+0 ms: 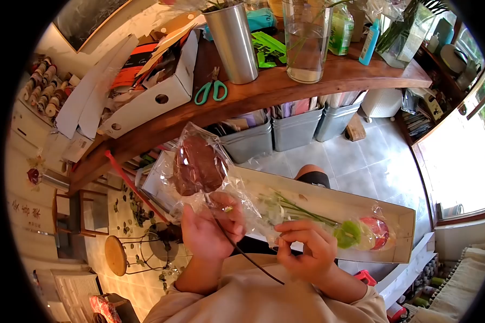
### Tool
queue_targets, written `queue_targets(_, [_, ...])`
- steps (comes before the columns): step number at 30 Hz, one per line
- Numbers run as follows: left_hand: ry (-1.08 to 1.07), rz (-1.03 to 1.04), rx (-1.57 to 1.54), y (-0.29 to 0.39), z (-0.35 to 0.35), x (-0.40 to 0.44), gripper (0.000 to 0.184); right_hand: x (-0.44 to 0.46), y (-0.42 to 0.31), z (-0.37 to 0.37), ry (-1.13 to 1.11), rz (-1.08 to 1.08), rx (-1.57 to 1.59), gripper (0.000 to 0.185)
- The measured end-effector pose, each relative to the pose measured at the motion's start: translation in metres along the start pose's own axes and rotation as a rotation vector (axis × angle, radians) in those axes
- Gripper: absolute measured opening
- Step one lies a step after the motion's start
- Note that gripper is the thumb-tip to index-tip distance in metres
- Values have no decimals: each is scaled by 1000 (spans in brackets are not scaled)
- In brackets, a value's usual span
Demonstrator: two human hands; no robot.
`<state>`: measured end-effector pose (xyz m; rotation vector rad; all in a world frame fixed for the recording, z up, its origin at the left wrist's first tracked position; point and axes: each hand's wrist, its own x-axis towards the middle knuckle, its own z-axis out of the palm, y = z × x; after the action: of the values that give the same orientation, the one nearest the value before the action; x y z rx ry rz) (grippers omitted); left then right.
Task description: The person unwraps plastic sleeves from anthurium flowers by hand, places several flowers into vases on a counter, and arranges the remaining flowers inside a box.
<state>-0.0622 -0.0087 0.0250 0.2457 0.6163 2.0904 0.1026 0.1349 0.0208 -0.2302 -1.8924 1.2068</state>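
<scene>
- Here's the left hand (213,229), grip curled round the dark stem (236,245), brown bloom (200,167) above it in clear wrap (191,141).
- Right hand (307,248) beside the wrap, fingers bent; whether it's pinching, I can't tell.
- Beyond, flowers (348,234) lie in a long box (404,215).
- Farther, teal scissors (212,92) on the counter (172,117).

No text is legible, the wall characters (25,209) being too small.
</scene>
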Motion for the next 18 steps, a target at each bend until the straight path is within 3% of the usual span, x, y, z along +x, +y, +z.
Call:
queue_targets(3, [50,19,130,-14,-16,-3,54,0,-1,5,-19,-38,-20,18])
queue_targets(4, [-21,93,428,-13,-21,-2,46,0,-1,6,-29,-60,-31,18])
queue_targets(8, [313,113,627,-21,-28,-9,20,-4,3,10,-50,-147,-82,17])
queue_targets(11, [529,216,317,1,5,1,14,-9,8,0,-5,-76,-122,16])
queue_targets(12, [526,262,333,12,-7,2,10,-11,13,-8,33,-67,-172,16])
queue_targets(13, [332,349,173,25,-20,5,10,-12,19,-16,71,-60,-221,15])
queue_targets(15, [212,342,197,43,-20,4,13,-14,33,-34,67,123,-233,16])
queue_targets(16, [225,323,225,44,-17,2,14,-15,37,-40,65,218,-242,17])
queue_targets(18, [246,265,272,41,-10,1,17,-7,40,-54,5,188,-494,18])
